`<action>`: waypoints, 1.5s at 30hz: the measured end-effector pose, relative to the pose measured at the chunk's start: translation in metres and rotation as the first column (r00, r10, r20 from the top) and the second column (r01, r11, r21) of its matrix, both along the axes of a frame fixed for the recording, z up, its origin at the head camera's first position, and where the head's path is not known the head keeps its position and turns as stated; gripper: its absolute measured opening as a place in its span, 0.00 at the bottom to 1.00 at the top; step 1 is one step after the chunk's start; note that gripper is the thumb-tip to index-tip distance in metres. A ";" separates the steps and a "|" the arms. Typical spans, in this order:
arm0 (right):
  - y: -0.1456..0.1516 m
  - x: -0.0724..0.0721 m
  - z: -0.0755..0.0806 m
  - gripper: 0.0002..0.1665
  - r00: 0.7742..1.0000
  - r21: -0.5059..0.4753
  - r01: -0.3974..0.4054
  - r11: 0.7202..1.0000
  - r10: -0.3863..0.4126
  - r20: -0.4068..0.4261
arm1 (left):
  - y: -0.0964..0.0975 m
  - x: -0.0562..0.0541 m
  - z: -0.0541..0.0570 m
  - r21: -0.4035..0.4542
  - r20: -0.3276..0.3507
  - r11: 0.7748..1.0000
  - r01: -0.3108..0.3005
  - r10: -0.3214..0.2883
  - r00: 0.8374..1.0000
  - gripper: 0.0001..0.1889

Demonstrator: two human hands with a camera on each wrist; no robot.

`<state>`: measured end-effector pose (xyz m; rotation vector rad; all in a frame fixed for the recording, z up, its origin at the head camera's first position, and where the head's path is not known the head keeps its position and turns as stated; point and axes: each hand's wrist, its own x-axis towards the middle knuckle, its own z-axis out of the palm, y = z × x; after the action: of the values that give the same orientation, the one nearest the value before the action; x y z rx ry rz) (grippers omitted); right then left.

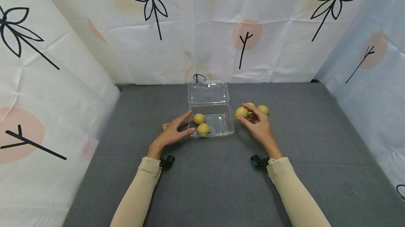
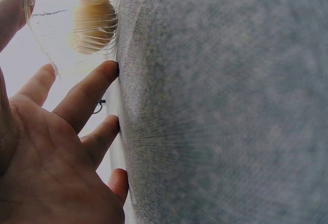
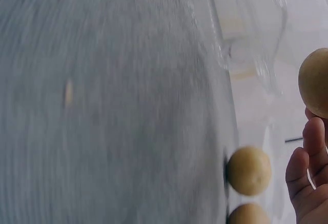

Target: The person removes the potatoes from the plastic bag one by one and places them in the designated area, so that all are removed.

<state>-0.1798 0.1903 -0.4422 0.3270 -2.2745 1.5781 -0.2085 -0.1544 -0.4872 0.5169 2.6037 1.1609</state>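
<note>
A clear plastic clamshell box lies on the table with its lid raised behind it. Two round yellow fruits, one nearer and one farther, sit in its left half. My left hand spreads its fingers at the box's left side, thumb by the front left rim, other fingertips on the table in the left wrist view. To the right of the box, my right hand pinches another round yellow fruit, lifted above the table. Two more yellow fruits rest close by it.
A grey cloth covers the table. White fabric with flower drawings hangs at the back and both sides. The raised lid stands near the back edge.
</note>
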 end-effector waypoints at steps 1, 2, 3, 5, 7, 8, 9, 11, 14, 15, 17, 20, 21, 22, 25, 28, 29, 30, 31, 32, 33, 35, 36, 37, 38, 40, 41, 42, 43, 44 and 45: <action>0.003 0.000 0.000 0.30 1.000 -0.007 0.010 1.000 -0.010 0.001 | 0.000 0.000 0.000 0.001 -0.001 1.000 0.003 -0.003 1.000 0.42; 0.006 0.000 0.000 0.30 1.000 -0.012 0.019 1.000 -0.019 0.002 | 0.000 0.000 0.000 0.001 -0.001 1.000 0.003 -0.003 1.000 0.42; 0.009 0.000 -0.001 0.30 1.000 -0.017 0.026 1.000 -0.026 0.001 | 0.000 0.000 -0.001 0.001 0.001 1.000 0.004 -0.004 1.000 0.42; 0.015 0.000 -0.001 0.30 0.999 -0.016 0.042 0.999 -0.042 -0.004 | -0.001 0.000 -0.001 0.004 0.005 1.000 0.005 -0.005 1.000 0.42; 0.020 0.001 -0.002 0.29 0.998 -0.011 0.061 0.998 -0.061 -0.008 | -0.001 0.000 -0.001 0.007 0.008 1.000 0.007 -0.007 1.000 0.42; 0.023 0.002 -0.002 0.29 0.997 -0.007 0.071 0.997 -0.071 -0.011 | -0.001 0.000 -0.002 0.006 0.011 1.000 0.005 -0.005 1.000 0.41; 0.025 0.002 -0.003 0.28 0.996 -0.004 0.082 0.997 -0.082 -0.019 | -0.002 0.000 -0.002 0.009 0.012 1.000 0.005 -0.005 1.000 0.41; 0.031 0.002 -0.004 0.28 0.995 0.003 0.100 0.995 -0.100 -0.027 | -0.002 0.000 -0.002 0.010 0.014 1.000 0.005 -0.005 1.000 0.41; 0.038 0.003 -0.006 0.28 0.991 0.007 0.127 0.992 -0.127 -0.033 | -0.002 0.000 -0.001 0.013 0.012 1.000 0.005 -0.005 1.000 0.42; 0.040 0.003 -0.006 0.28 0.990 0.007 0.134 0.991 -0.133 -0.034 | -0.001 0.001 -0.001 0.013 0.009 1.000 0.005 -0.005 1.000 0.42; 0.045 0.004 -0.006 0.27 0.988 0.008 0.151 0.988 -0.151 -0.029 | -0.002 0.001 -0.001 0.009 0.002 1.000 0.005 -0.005 1.000 0.42; 0.052 0.003 -0.008 0.28 0.985 -0.001 0.171 0.985 -0.171 -0.012 | -0.002 0.001 -0.001 0.003 0.002 1.000 0.004 -0.004 1.000 0.42; 0.055 0.003 -0.009 0.28 0.984 0.000 0.179 0.984 -0.179 -0.008 | -0.002 0.001 -0.001 0.001 0.000 1.000 0.003 -0.003 1.000 0.42; 0.057 0.002 -0.010 0.28 0.982 0.002 0.188 0.982 -0.188 -0.004 | -0.002 0.001 -0.001 -0.001 -0.001 1.000 0.003 -0.003 1.000 0.42; 0.067 -0.004 -0.022 0.28 0.977 -0.007 0.215 0.977 -0.215 -0.001 | -0.002 0.001 -0.001 0.003 -0.001 1.000 0.004 -0.004 1.000 0.42; 0.077 -0.011 -0.035 0.29 0.970 -0.011 0.241 0.970 -0.241 0.007 | -0.002 0.001 -0.001 0.004 -0.002 1.000 0.006 -0.006 1.000 0.42; 0.081 -0.013 -0.039 0.29 0.969 -0.012 0.247 0.969 -0.247 0.014 | -0.002 0.001 -0.001 0.007 0.001 1.000 0.007 -0.007 1.000 0.42; 0.084 -0.014 -0.041 0.29 0.967 -0.005 0.254 0.967 -0.254 0.021 | -0.002 0.001 -0.001 0.006 0.001 1.000 0.007 -0.007 1.000 0.42; 0.086 -0.014 -0.043 0.29 0.965 0.002 0.261 0.965 -0.261 0.032 | -0.002 0.001 -0.001 0.006 0.002 1.000 0.008 -0.008 1.000 0.42; 0.089 -0.015 -0.044 0.29 0.962 0.008 0.268 0.963 -0.268 0.044 | -0.002 0.000 -0.001 0.006 0.004 1.000 0.007 -0.007 1.000 0.42; 0.091 -0.016 -0.044 0.29 0.959 0.019 0.279 0.960 -0.280 0.053 | -0.001 0.000 -0.002 0.006 0.006 1.000 0.007 -0.007 1.000 0.42; 0.095 -0.017 -0.045 0.29 0.949 0.039 0.303 0.952 -0.306 0.072 | -0.001 0.000 -0.002 0.007 0.009 1.000 0.006 -0.006 1.000 0.42; 0.097 -0.017 -0.044 0.29 0.944 0.050 0.317 0.947 -0.320 0.081 | -0.001 0.000 -0.002 0.005 0.009 1.000 0.005 -0.005 1.000 0.42; 0.099 -0.018 -0.044 0.29 0.939 0.056 0.327 0.943 -0.331 0.091 | -0.001 0.000 -0.002 0.006 0.009 1.000 0.004 -0.004 1.000 0.42; 0.101 -0.018 -0.044 0.29 0.934 0.069 0.336 0.939 -0.342 0.100 | -0.001 0.000 -0.002 0.008 0.011 1.000 0.003 -0.003 1.000 0.42; 0.105 -0.018 -0.044 0.30 0.926 0.097 0.347 0.933 -0.357 0.119 | -0.001 0.000 -0.002 0.011 0.009 1.000 0.003 -0.003 1.000 0.42; 0.107 -0.019 -0.044 0.30 0.924 0.111 0.348 0.931 -0.361 0.129 | -0.001 0.000 -0.002 0.012 0.010 1.000 0.002 -0.002 1.000 0.42; 0.108 -0.019 -0.044 0.30 0.922 0.125 0.347 0.930 -0.362 0.139 | -0.001 0.000 -0.002 0.012 0.010 1.000 0.001 -0.001 1.000 0.42; 0.110 -0.019 -0.044 0.30 0.919 0.140 0.344 0.928 -0.364 0.149 | -0.001 0.000 -0.002 0.015 0.011 1.000 0.002 -0.002 1.000 0.42; 0.111 -0.019 -0.044 0.30 0.917 0.161 0.342 0.926 -0.366 0.159 | -0.001 0.000 -0.002 0.016 0.013 1.000 0.001 -0.001 1.000 0.42; 0.112 -0.019 -0.044 0.30 0.914 0.179 0.339 0.924 -0.368 0.168 | -0.001 -0.001 -0.002 0.017 0.013 1.000 0.001 -0.001 1.000 0.42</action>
<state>-0.1990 0.3022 -0.4866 -0.2132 -2.4330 1.3093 -0.2091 -0.1553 -0.4894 0.5127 2.5849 1.1830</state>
